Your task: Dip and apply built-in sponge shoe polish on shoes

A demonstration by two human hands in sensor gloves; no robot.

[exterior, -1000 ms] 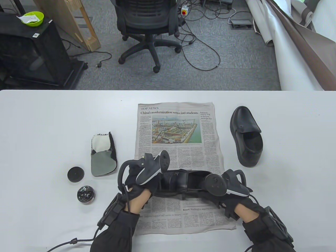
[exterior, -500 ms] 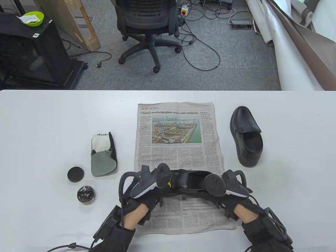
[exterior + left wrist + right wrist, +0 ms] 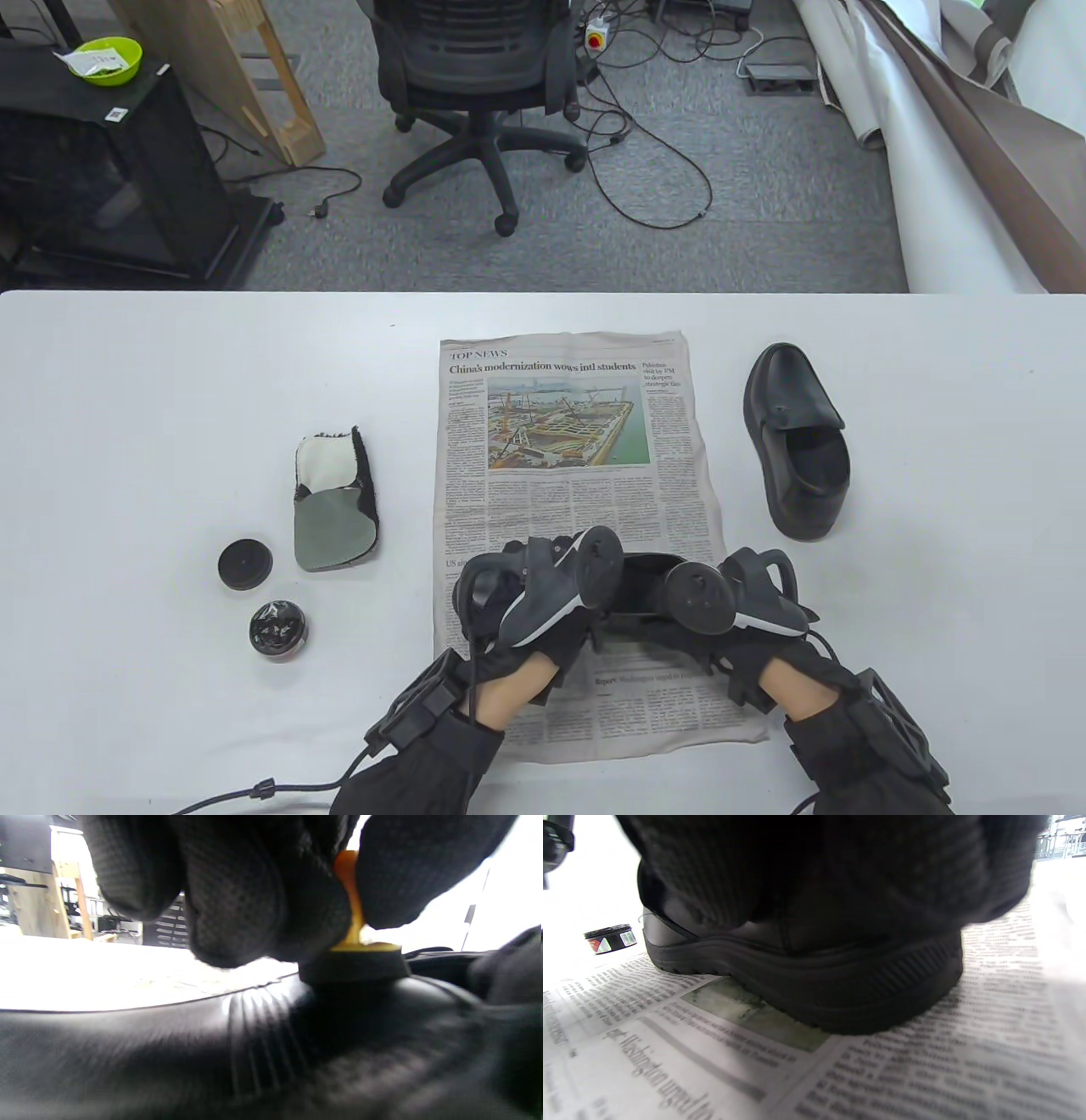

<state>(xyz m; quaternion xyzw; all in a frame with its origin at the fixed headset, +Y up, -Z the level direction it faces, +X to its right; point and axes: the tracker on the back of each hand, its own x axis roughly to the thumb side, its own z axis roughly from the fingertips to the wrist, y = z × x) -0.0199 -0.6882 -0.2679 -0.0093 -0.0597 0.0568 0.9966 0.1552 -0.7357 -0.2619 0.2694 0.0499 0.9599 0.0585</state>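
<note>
Table view: the left hand [image 3: 543, 628] and the right hand [image 3: 747, 645] meet over a black shoe [image 3: 640, 586] that lies crosswise on the near part of the newspaper [image 3: 568, 475]. Only the shoe's dark opening shows between the two trackers, so how the fingers lie cannot be told from this view. Out beyond the left hand sit the open polish tin [image 3: 277, 629] and, just behind it, its lid [image 3: 244, 564], with a cloth mitt [image 3: 333, 501] beside the lid. Beyond the right hand, off the paper, a second black shoe [image 3: 797, 441] stands apart on the white table [image 3: 153, 407].

Left wrist view: the left hand's fingers [image 3: 263, 899] pinch the orange stem of the sponge applicator [image 3: 354, 955]. Its dark foam pad, directly under the fingertips, presses flat on the shoe's glossy upper [image 3: 254, 1043].

Right wrist view: the right hand's fingers [image 3: 840, 870] are wrapped down over the shoe's upper, holding it. Below the grip the ribbed sole [image 3: 814, 984] rests on the newspaper [image 3: 840, 1077]. Off to that view's left, beyond the shoe, stands the polish tin [image 3: 610, 938].
</note>
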